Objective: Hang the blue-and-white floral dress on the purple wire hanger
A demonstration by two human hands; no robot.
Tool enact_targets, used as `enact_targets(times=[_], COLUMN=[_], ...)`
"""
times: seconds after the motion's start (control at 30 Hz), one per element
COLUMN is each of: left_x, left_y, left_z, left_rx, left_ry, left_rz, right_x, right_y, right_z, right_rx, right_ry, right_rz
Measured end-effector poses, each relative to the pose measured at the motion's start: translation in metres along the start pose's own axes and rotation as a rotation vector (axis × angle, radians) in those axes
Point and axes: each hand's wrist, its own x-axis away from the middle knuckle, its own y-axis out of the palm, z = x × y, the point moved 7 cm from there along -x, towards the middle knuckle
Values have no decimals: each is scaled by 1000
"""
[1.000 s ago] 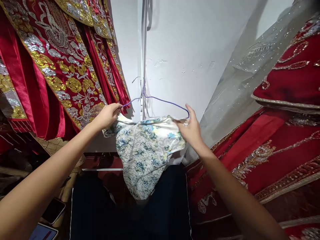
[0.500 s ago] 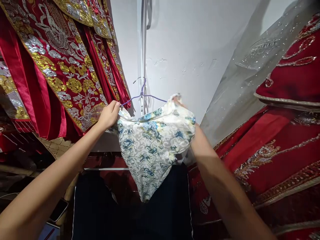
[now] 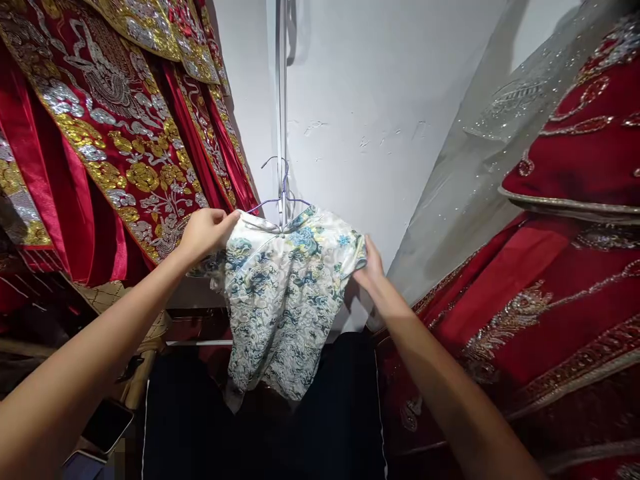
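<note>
A white short-sleeved top (image 3: 280, 287) with a blue, green and yellow floral pattern hangs on a thin purple hanger (image 3: 286, 181) in the middle of the view. Both shoulders of the hanger are inside the top, and its hook stands near a white upright pole. My left hand (image 3: 209, 230) pinches the fabric at the left shoulder, next to the hanger's arm. At the right, my right hand (image 3: 371, 263) grips the edge of the sleeve, with its fingers partly behind the cloth.
Red garments with gold and silver embroidery (image 3: 145, 153) hang at the left. A sheer glittering fabric (image 3: 450, 180) and a red beaded garment (image 3: 560, 267) stand at the right. The upright pole (image 3: 281, 100) runs along the white wall. A phone (image 3: 107, 425) lies at the lower left.
The right shoulder of the top has come down over the hanger, and the body now hangs wider and flatter. My right hand has moved left to the sleeve edge; my left hand shifted slightly left.
</note>
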Motion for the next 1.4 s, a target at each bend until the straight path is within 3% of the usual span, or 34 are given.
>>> enact_targets(times=[0.1, 0.17, 0.33, 0.47, 0.57, 0.67, 0.7, 0.77, 0.83, 0.9, 0.97, 1.03, 1.1, 1.17, 1.33, 1.4], left_x=[-4, -9, -10, 7, 21, 30, 32, 41, 54, 78, 108, 129, 132, 119, 78, 69], left_y=[3, 2, -20, -37, -40, -29, -24, -17, -11, -5, -3, -8, -19, -31, -55, -60], left_z=[-9, -3, 47, 75, 79, 84, 88, 100, 111, 117, 114, 103, 88, 72, 40, 35], left_rx=[-18, 29, 230, 190, 250, 570, 693, 871, 950, 960, 903, 788, 668, 566, 375, 376], left_ry=[-74, -58, 204, 294, 247, 94, 29, -96, -205, -297, -357, -360, -307, -227, -70, -4], left_rz=[10, 13, 142, 180, 144, -35, -107, -239, -397, -642, -883, -991, -916, -720, -207, -72], right_x=[-13, -19, -15, -6, 17, 67, 86, 121, 156, 176, 166, 130, 90, 67, 56, 45], right_y=[-9, -11, -13, -14, -7, 27, 46, 92, 137, 153, 142, 118, 91, 75, 81, 76], right_z=[-10, -27, -67, -85, -100, -107, -105, -100, -91, -84, -79, -74, -71, -59, -17, -12], right_rx=[-95, -120, -101, -49, 18, 124, 190, 380, 566, 658, 694, 715, 706, 692, 385, 250], right_ry=[35, -2, -168, -246, -339, -372, -340, -271, -266, -266, -221, -174, -225, -253, -57, 28], right_rz=[-26, -11, 181, 264, 321, 282, 198, -98, -596, -990, -1118, -962, -642, -480, -641, -561])
